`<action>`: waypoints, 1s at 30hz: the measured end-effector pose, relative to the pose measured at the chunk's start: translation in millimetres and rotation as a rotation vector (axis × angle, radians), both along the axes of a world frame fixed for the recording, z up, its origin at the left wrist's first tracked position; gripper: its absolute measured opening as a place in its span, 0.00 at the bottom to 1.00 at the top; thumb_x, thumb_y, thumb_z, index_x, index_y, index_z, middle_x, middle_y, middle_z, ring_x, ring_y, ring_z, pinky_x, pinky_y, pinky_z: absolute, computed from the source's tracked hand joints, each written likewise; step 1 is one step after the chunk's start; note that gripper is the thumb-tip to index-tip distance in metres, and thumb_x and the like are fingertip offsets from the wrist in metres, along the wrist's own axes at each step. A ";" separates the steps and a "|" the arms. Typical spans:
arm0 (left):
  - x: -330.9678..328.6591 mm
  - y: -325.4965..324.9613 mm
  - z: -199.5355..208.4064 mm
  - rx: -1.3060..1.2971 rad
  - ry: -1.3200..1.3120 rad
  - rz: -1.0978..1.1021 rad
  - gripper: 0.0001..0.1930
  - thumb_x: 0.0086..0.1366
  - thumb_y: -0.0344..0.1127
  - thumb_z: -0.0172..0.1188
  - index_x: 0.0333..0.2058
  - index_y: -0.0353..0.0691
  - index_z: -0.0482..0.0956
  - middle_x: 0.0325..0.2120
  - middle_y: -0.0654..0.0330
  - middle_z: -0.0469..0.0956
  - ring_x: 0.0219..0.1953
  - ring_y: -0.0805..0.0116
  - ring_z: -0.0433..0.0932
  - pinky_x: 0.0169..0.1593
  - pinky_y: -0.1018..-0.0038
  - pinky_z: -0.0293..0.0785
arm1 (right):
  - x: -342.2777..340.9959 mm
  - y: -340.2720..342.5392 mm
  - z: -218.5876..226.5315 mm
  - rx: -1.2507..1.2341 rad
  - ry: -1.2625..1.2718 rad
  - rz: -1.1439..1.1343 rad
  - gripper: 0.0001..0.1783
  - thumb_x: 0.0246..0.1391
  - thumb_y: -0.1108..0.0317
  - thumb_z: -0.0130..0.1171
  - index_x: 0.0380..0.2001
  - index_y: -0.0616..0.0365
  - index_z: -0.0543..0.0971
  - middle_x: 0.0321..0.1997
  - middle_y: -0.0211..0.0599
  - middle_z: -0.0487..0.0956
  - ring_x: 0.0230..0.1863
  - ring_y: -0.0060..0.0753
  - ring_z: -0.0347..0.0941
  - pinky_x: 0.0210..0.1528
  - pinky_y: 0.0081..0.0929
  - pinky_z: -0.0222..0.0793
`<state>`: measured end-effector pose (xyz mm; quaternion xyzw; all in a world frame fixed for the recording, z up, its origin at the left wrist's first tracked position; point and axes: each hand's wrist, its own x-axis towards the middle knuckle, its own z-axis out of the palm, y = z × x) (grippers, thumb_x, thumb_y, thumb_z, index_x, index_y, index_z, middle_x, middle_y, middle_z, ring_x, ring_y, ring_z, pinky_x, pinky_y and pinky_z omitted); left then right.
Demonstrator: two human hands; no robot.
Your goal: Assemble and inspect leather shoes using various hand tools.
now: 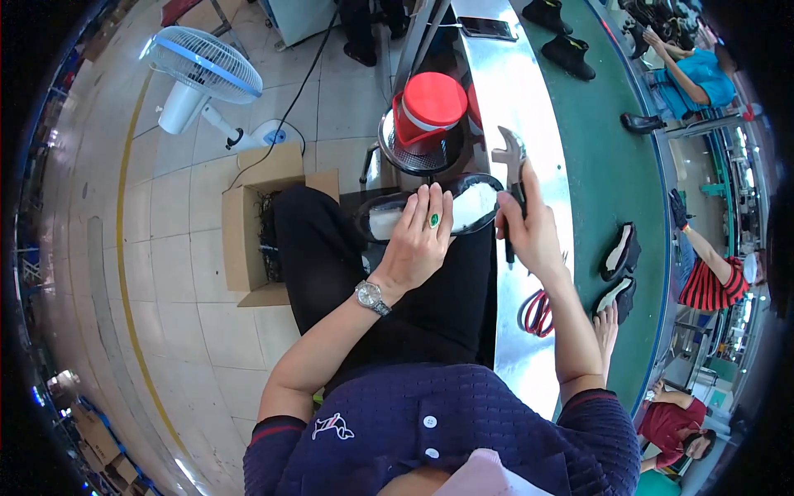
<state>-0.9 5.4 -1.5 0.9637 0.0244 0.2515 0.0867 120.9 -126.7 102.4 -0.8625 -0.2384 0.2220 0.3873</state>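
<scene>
An upturned shoe [477, 205] lies across my lap, its pale sole facing up inside a dark rim. My left hand [420, 241] wraps over the shoe's middle, fingers together on the sole and thumb hidden; it wears a green-stone ring and a wristwatch. To the right, my right hand [529, 227] grips lasting pincers [514, 153] by their dark handles. The curved metal head with a side lug points away from me, just right of the shoe's toe and apart from it.
A metal bench [529, 107] bears a phone [487, 29] and a red cord coil [538, 314]. Beyond it, a green belt [612, 165] carries several dark shoes; another person's hand [607, 329] touches one. A red bucket [434, 99], open carton [240, 240] and fan [203, 66] stand around.
</scene>
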 end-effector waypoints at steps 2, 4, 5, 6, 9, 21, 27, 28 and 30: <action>4.6 -2.9 2.3 -0.023 -0.007 -0.014 0.33 0.53 0.38 0.67 0.55 0.24 0.70 0.54 0.38 0.71 0.58 0.46 0.70 0.62 0.58 0.64 | 7.1 -11.6 -32.0 -0.314 -0.217 0.215 0.35 0.61 0.64 0.53 0.69 0.52 0.53 0.24 0.53 0.79 0.25 0.58 0.77 0.35 0.46 0.73; 6.6 0.7 1.0 -0.035 -0.005 -0.001 0.33 0.53 0.38 0.67 0.55 0.24 0.70 0.55 0.39 0.71 0.58 0.46 0.70 0.62 0.58 0.64 | 14.6 -12.2 -23.5 -0.326 -0.289 0.289 0.35 0.61 0.65 0.53 0.68 0.52 0.53 0.23 0.53 0.79 0.25 0.57 0.78 0.35 0.46 0.72; 3.5 1.7 0.6 -0.027 -0.005 0.006 0.33 0.54 0.38 0.67 0.55 0.24 0.70 0.55 0.38 0.70 0.58 0.46 0.70 0.62 0.58 0.63 | 12.2 -7.5 -5.0 -0.314 -0.213 0.303 0.35 0.61 0.65 0.53 0.68 0.52 0.52 0.23 0.53 0.79 0.26 0.59 0.77 0.35 0.49 0.72; 0.4 2.3 0.2 -0.019 -0.006 0.013 0.33 0.54 0.38 0.67 0.55 0.24 0.70 0.55 0.38 0.70 0.58 0.45 0.70 0.63 0.58 0.63 | 9.4 -3.8 4.1 -0.302 -0.137 0.318 0.36 0.61 0.65 0.52 0.68 0.53 0.52 0.23 0.54 0.79 0.26 0.61 0.77 0.35 0.52 0.71; 5.3 -1.9 2.4 -0.020 -0.017 0.009 0.33 0.55 0.39 0.66 0.55 0.23 0.69 0.55 0.37 0.70 0.58 0.44 0.70 0.63 0.58 0.63 | 3.2 -6.7 -15.6 -0.218 -0.201 0.233 0.34 0.60 0.65 0.52 0.68 0.52 0.54 0.22 0.53 0.79 0.26 0.59 0.77 0.33 0.50 0.72; 5.5 -1.2 -3.4 0.059 -0.003 0.024 0.34 0.55 0.39 0.66 0.56 0.22 0.68 0.55 0.36 0.69 0.59 0.43 0.69 0.63 0.57 0.63 | -6.3 -4.8 -21.2 -0.352 -0.433 0.348 0.33 0.61 0.65 0.51 0.68 0.52 0.54 0.17 0.53 0.77 0.22 0.58 0.76 0.28 0.51 0.71; 6.2 0.2 0.4 -0.079 -0.098 0.019 0.25 0.57 0.35 0.61 0.50 0.25 0.71 0.51 0.38 0.71 0.56 0.46 0.71 0.61 0.61 0.66 | -19.4 4.8 -12.0 -0.237 -0.416 0.290 0.35 0.61 0.66 0.51 0.69 0.48 0.53 0.19 0.52 0.78 0.22 0.58 0.77 0.29 0.50 0.71; 7.7 3.2 7.0 -0.080 -0.099 0.013 0.25 0.57 0.35 0.61 0.50 0.25 0.71 0.51 0.38 0.71 0.56 0.46 0.71 0.61 0.61 0.66 | -20.0 4.9 -19.8 -0.342 -0.422 0.312 0.35 0.61 0.66 0.51 0.69 0.48 0.52 0.19 0.51 0.78 0.23 0.57 0.77 0.29 0.49 0.72; 9.9 10.4 22.0 -0.293 0.015 -0.012 0.25 0.52 0.38 0.68 0.45 0.28 0.74 0.49 0.39 0.74 0.53 0.47 0.73 0.59 0.62 0.69 | -17.2 2.0 -21.8 -0.449 -0.427 0.326 0.35 0.61 0.66 0.51 0.69 0.49 0.52 0.20 0.51 0.78 0.24 0.57 0.78 0.30 0.47 0.72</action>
